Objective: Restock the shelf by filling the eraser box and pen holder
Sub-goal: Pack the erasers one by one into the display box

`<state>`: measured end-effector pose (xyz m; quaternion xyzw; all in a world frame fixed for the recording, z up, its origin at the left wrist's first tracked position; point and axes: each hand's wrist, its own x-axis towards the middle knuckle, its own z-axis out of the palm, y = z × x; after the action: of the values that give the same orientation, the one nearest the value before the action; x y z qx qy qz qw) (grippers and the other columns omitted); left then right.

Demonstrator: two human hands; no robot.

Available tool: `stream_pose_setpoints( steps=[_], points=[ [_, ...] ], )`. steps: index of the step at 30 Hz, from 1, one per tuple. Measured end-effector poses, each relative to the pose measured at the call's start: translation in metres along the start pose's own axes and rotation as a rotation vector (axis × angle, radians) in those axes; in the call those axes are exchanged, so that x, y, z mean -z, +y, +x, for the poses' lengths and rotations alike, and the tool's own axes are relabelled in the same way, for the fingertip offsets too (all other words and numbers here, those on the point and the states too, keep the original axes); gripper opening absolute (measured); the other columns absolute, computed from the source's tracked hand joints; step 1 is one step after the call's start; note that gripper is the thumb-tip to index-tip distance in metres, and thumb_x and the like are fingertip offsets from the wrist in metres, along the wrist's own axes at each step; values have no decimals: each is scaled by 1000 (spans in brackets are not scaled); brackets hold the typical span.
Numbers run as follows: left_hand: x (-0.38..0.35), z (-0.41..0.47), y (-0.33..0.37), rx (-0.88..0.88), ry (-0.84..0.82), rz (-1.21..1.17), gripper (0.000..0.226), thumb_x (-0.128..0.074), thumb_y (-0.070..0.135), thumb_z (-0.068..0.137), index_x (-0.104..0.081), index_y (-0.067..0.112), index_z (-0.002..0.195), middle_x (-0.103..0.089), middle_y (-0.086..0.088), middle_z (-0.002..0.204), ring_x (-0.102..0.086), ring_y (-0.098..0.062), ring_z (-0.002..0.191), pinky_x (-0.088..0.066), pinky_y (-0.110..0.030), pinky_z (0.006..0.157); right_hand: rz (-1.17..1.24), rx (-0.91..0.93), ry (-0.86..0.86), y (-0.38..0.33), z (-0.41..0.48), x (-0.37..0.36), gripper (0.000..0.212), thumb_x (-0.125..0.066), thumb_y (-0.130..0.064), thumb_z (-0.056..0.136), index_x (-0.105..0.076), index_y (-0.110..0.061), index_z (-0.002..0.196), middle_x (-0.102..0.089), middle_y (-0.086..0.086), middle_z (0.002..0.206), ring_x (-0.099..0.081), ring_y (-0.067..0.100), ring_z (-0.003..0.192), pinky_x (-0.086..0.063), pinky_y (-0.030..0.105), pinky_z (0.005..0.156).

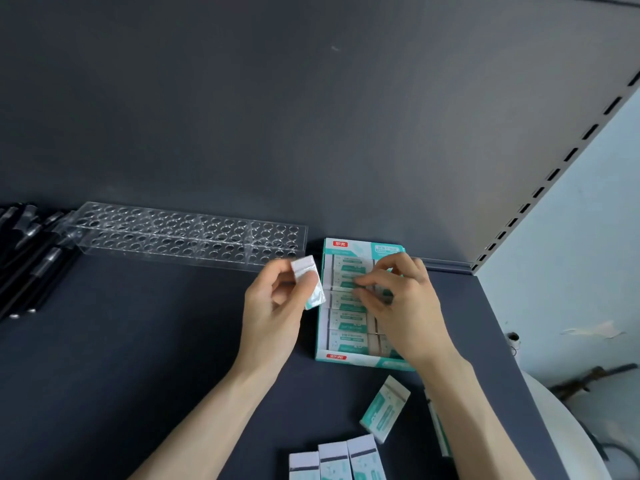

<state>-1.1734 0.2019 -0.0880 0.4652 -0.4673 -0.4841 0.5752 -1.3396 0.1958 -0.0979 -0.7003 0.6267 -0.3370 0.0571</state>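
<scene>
Eraser box (346, 356) at the back of the shelf (138, 341) is mid-fill: your right hand (405, 306) lies fingers-down on its packed rows, pinching or pressing unclear, while your left hand (273, 306) pinches the next eraser (310, 282), which needs a gap.

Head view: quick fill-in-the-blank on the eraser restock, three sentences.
The ____ holds a single eraser.
The right hand touches erasers packed inside the teal ____.
The holes of the clear pen holder are all ____.
Missing: left hand; box; empty.
</scene>
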Motion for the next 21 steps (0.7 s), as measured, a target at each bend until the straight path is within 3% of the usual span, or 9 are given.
stream_pose_setpoints(
  steps=[3,7,9,13,16,21],
  points=[
    [-1,-1,2,1,14,-31,19,-63,-2,85,-63,14,96,-69,6,81,-63,2,70,-46,-10,64,-5,-3,2,-1,0,1,13,-75,-22,78,-75,-22,91,-54,-4,100,-45,17,91,-43,28,74],
    [0,-3,8,5,-8,-80,19,-65,-1,84,-61,15,94,-71,5,81,-66,-3,73,-53,-19,66,213,-74,4,-11,1,15,14,-70,-23,83,-71,-24,97,-57,-13,98,-49,7,89,-37,9,77],
    [0,-4,11,-3,-33,-110,16,-66,0,83,-59,12,92,-72,7,79,-67,-2,74,-53,-18,65,453,-197,-127,-20,1,29,9,-66,-28,86,-69,-25,94,-66,-14,93,-58,2,82,-43,11,74],
    [-1,-6,12,-19,-96,-138,17,-68,0,80,-56,5,91,-74,2,81,-68,-4,75,-48,-13,62,806,-276,-377,-29,-3,43,29,-59,-33,80,-66,-8,94,-73,4,86,-70,19,75,-57,27,71],
    [-2,-9,10,-32,-148,-117,19,-69,1,78,-54,2,91,-73,-3,85,-70,-11,80,-51,-17,66,907,-260,-343,-27,-6,44,25,-61,-21,78,-65,0,92,-72,11,85,-68,21,72,-57,28,70],
    [-3,-8,4,-96,-164,-72,18,-67,13,76,-60,2,89,-71,-4,88,-70,-15,82,-54,-23,72,887,-254,-258,-17,-7,45,14,-68,-11,76,-68,-4,88,-73,3,95,-68,16,85,-53,21,72]
  ],
)
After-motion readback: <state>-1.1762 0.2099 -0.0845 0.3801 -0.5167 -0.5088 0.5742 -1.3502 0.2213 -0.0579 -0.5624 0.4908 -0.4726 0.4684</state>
